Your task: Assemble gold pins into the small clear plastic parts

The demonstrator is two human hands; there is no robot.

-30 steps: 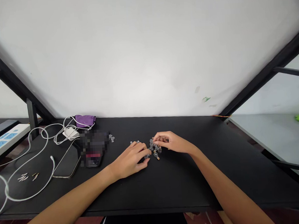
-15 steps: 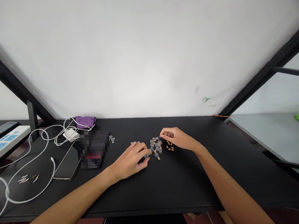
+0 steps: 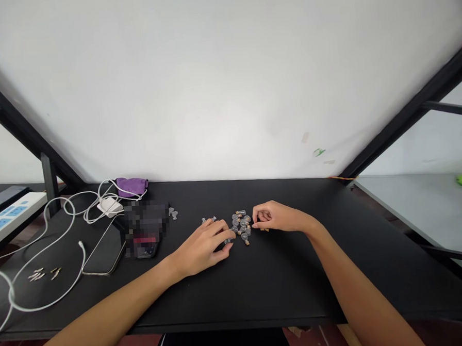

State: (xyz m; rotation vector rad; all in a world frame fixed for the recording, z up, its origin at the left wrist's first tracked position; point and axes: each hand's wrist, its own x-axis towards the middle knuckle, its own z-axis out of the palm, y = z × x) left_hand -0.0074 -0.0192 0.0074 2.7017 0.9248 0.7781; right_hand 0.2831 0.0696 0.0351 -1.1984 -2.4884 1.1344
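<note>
Head view looks down on a loose cluster of tiny bulb-shaped glass vials [image 3: 241, 226], some with cork stoppers [image 3: 239, 213], lying on the black bench [image 3: 298, 283] between the two hands. They look light, fragile and slippery, so the narrow neck, taken between fingertips, seems the best hold. The left hand [image 3: 202, 247], reaching in from the lower left, lies palm down with fingers curved beside a single vial [image 3: 228, 241] at the cluster's near edge; the right hand [image 3: 277, 217] comes in from the right, fingers curled at the cluster's other edge, though whether either hand pinches anything cannot be told.
</note>
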